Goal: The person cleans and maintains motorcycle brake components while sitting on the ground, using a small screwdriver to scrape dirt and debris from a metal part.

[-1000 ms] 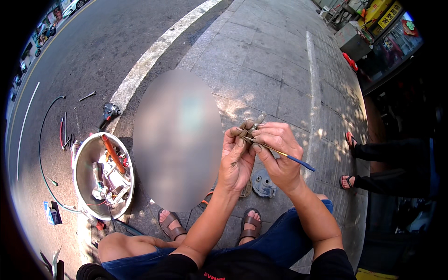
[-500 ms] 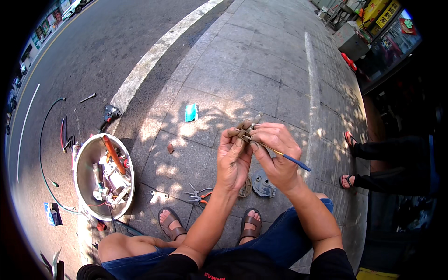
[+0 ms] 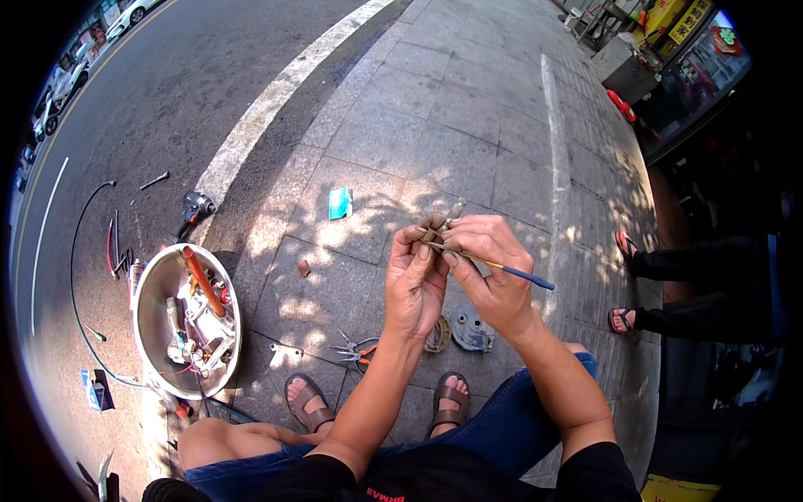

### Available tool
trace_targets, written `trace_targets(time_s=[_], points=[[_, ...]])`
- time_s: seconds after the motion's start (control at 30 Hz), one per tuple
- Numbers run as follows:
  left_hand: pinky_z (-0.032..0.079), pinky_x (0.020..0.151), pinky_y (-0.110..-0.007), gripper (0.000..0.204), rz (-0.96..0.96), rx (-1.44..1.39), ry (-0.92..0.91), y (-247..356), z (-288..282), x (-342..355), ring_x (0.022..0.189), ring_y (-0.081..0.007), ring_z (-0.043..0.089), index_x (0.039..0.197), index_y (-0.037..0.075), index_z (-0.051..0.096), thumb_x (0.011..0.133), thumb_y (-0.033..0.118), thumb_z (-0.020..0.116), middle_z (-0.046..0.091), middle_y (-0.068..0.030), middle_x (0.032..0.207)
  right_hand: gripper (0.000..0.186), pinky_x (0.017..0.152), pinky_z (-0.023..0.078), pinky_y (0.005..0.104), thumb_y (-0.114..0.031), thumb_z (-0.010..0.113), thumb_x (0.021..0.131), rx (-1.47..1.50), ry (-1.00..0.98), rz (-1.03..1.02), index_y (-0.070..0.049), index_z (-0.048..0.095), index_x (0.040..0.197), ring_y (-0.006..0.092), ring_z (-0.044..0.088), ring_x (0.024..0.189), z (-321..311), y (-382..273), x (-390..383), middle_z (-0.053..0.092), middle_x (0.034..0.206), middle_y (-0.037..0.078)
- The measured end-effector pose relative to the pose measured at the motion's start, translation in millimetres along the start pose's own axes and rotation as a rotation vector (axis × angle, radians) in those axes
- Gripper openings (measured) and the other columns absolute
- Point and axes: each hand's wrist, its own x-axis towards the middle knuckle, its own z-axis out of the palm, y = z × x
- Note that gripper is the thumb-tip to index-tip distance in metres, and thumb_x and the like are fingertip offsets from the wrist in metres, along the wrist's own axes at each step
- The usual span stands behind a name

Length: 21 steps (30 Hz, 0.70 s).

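My left hand is closed on a small dark metal part, raised in front of my knees; the fingers hide most of it. My right hand meets it there, pinching a slim pencil-like tool with a blue end and a yellowish shaft. The tool's thin front lies against the part. A short greyish piece sticks out beyond the fingertips, and I cannot tell which hand holds it. Below my hands, a round grey metal plate with two holes and a curved brownish piece lie on the paving.
Orange-handled pliers lie near my feet. To the left stands a metal basin of parts, with an orange-handled tool across it. Beyond are a power driver, a hose and a blue packet. Someone's legs are at right.
Both hands stay together on the small part, and the blue-ended tool tilts only slightly differently. The whole view has shifted a little.
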Motion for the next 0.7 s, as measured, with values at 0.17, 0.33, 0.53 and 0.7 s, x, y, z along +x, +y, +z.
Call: trace_targets(time_s=[0.17,0.33,0.53,0.7], points=[[0.049,0.100,-0.035,0.020,0.007,0.025,0.027,-2,0,1,0.120,-0.0216,0.053,0.112,0.008,0.052,0.093,0.002,0.056,0.053,-0.0117,0.130,0.017,0.077,0.051,0.0378,0.001,0.070,0.076,0.024,0.084,0.151,0.001,0.064,0.092,0.0312,0.064,0.088,6,4,-6,0.067,0.091,0.014],[0.048,0.101,-0.036,0.021,0.006,0.022,0.017,1,-2,1,0.121,-0.0221,0.052,0.112,0.008,0.052,0.093,0.002,0.056,0.052,-0.0114,0.131,0.017,0.077,0.051,0.0374,0.000,0.070,0.076,0.032,0.067,0.080,0.000,0.064,0.091,0.0309,0.064,0.090,4,3,-3,0.067,0.091,0.013],[0.045,0.102,-0.036,0.022,0.022,0.093,-0.024,6,5,1,0.121,-0.0212,0.052,0.113,0.009,0.052,0.092,0.004,0.058,0.052,-0.0110,0.132,0.016,0.078,0.051,0.0374,-0.001,0.072,0.076,0.053,0.062,0.041,-0.001,0.065,0.090,0.0306,0.065,0.092,1,-1,0,0.067,0.091,0.011],[0.045,0.101,-0.038,0.021,0.067,0.193,-0.054,8,1,2,0.119,-0.0221,0.053,0.111,0.008,0.053,0.092,0.004,0.059,0.054,-0.0114,0.129,0.017,0.077,0.052,0.0371,-0.001,0.072,0.076,0.033,0.040,0.033,-0.001,0.064,0.091,0.0302,0.065,0.090,0,-2,0,0.067,0.091,0.012]])
